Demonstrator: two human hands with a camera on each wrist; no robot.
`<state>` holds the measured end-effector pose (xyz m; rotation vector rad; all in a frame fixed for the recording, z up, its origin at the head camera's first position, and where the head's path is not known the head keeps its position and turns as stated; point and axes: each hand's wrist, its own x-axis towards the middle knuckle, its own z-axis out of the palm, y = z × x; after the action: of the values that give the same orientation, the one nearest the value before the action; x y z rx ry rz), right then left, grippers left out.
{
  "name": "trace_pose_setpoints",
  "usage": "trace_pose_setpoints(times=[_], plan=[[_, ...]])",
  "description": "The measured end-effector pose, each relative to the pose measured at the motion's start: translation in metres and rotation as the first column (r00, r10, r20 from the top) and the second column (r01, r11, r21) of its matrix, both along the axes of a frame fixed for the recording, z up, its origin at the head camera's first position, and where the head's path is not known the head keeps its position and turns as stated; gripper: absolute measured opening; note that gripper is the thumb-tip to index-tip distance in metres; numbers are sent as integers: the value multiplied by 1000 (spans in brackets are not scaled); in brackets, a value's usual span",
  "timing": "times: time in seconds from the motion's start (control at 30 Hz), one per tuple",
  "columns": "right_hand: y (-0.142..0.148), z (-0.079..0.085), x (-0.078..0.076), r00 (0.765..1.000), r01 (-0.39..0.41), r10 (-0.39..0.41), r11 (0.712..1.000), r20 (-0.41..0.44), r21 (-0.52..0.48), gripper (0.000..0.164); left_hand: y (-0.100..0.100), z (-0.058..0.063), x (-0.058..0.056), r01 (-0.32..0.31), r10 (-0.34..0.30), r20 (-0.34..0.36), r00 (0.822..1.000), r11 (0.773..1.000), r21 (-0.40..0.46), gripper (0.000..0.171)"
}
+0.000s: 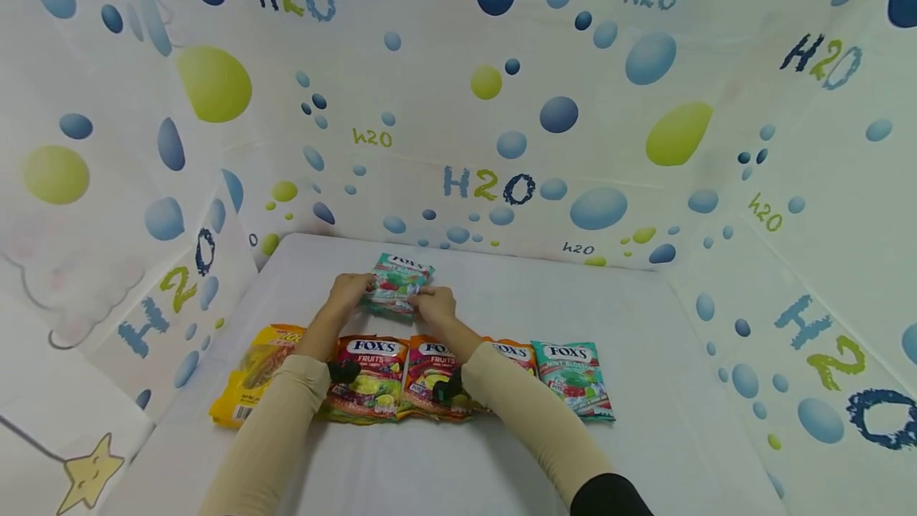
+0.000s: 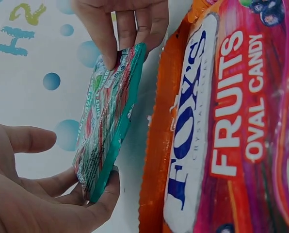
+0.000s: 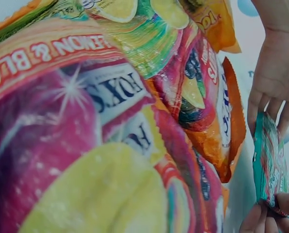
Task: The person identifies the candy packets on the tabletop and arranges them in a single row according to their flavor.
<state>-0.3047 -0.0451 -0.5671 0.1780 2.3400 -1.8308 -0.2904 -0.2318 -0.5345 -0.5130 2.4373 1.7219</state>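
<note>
A green Fox's mint candy bag (image 1: 397, 285) is held between the two hands beyond the row of bags, tilted in the wrist views. My right hand (image 1: 436, 306) pinches its right edge between thumb and fingers (image 2: 126, 31). At the opposite edge, my left hand (image 1: 349, 293) supports the bag with fairly straight fingers (image 3: 273, 104). The left thumb stands away from the bag in the left wrist view. Below the forearms lie red-orange Fox's Fruits candy bags (image 1: 368, 377), partly hidden by the sleeves.
A yellow bag (image 1: 265, 369) lies at the row's left end, partly behind the left forearm. Another green mint candy bag (image 1: 573, 381) lies at the right end. A white table (image 1: 666, 420) carries everything, with printed sheets (image 1: 430, 86) rising around its back and sides.
</note>
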Motion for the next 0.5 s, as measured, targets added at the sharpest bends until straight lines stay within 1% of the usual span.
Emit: trace_pose_setpoints(times=[0.2,0.37,0.5], plan=[[3,6,-2,1000,-12,13,1000,-21,19,42,1,5,1,6,-6,-1,1000,1000,9,63],[9,11,-3,999,-29,28,999,-29,-18,41,6,12,4,31,-31,-15,999,999,-16,66],[15,14,-5,999,-36,35,998,-19,-47,37,10,17,7,39,-40,-37,998,999,-28,64]])
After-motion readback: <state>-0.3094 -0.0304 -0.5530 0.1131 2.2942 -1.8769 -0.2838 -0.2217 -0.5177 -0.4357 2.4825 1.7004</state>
